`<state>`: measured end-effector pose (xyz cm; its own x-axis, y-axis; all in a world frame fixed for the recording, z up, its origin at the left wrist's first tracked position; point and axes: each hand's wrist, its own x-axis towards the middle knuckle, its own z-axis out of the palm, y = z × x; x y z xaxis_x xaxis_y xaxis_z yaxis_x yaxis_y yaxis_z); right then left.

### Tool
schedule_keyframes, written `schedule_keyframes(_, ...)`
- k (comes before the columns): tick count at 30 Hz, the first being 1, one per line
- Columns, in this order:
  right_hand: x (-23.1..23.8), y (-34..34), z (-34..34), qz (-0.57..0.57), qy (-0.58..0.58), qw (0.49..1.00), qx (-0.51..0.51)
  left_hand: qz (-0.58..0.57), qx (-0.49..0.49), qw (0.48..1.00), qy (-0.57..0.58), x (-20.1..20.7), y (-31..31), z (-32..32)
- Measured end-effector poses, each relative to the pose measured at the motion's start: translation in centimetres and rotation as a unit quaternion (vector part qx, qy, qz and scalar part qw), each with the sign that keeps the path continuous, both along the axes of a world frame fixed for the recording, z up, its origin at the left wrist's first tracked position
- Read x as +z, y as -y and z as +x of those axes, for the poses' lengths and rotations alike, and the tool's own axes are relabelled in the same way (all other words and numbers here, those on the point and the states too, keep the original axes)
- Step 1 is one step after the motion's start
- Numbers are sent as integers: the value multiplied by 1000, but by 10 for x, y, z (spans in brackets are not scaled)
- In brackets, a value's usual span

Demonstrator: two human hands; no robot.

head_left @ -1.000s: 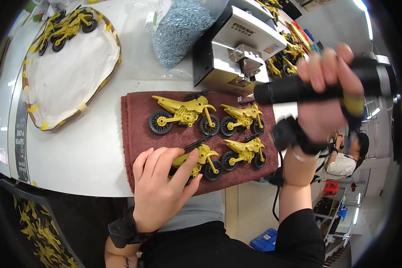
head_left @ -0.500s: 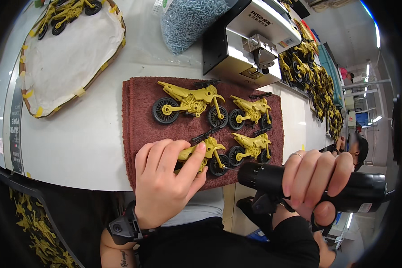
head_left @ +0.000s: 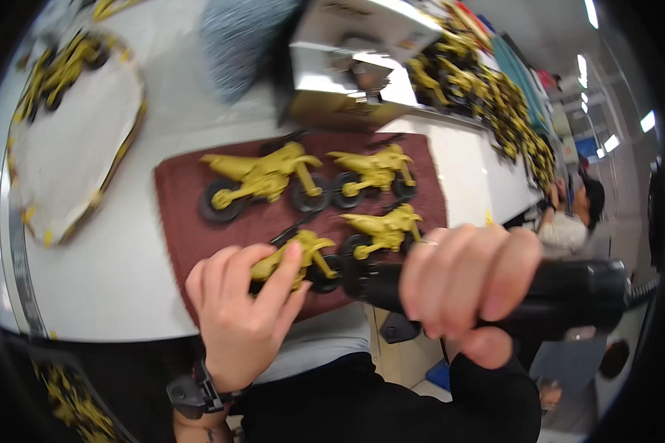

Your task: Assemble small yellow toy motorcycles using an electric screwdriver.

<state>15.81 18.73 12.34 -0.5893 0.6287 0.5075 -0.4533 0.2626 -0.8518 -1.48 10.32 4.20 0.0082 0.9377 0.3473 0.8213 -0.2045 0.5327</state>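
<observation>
My left hand (head_left: 238, 314) rests over the near-left yellow toy motorcycle (head_left: 314, 251), its fingers closed on the body and pressing it to a brown-red towel (head_left: 181, 199). In my right hand (head_left: 469, 284) is a black electric screwdriver (head_left: 580, 295), held level, with a cord at its right end. Its left tip is beside the held motorcycle's black wheel; I cannot tell whether they touch. Another toy motorcycle (head_left: 384, 229) stands just beyond the tool. Two more, a larger one (head_left: 262, 177) and a smaller one (head_left: 373, 168), lie along the towel's far side. The picture is blurred.
Behind the towel stands a metal box-shaped machine (head_left: 347, 81), with a bag of small bluish screws (head_left: 236, 52) to its left. A white-lined tray (head_left: 74, 170) holds several motorcycles. More yellow ones are heaped (head_left: 488, 96) at right. Another person (head_left: 573, 214) sits farther right.
The view has shifted, so the towel and machine sit farther left. The screwdriver's tip has come closer to the held motorcycle's wheel. My left hand keeps its hold.
</observation>
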Motion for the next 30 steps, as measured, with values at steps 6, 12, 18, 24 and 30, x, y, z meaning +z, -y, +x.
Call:
schedule_keyframes(6,29,-6,22,-97,-62,989,94,44,11,997,-58,20,6,0)
schedule_keyframes(12,24,-14,29,-201,-186,953,-126,92,0,989,-114,29,14,22)
schedule_keyframes(18,10,-8,27,-136,-150,965,-167,114,-22,992,-53,50,16,29)
schedule_keyframes(24,7,18,10,-280,-169,938,-116,76,-172,982,19,47,14,44)
schedule_keyframes(30,-17,28,-11,-42,-74,977,-196,-110,-96,974,171,49,20,55)
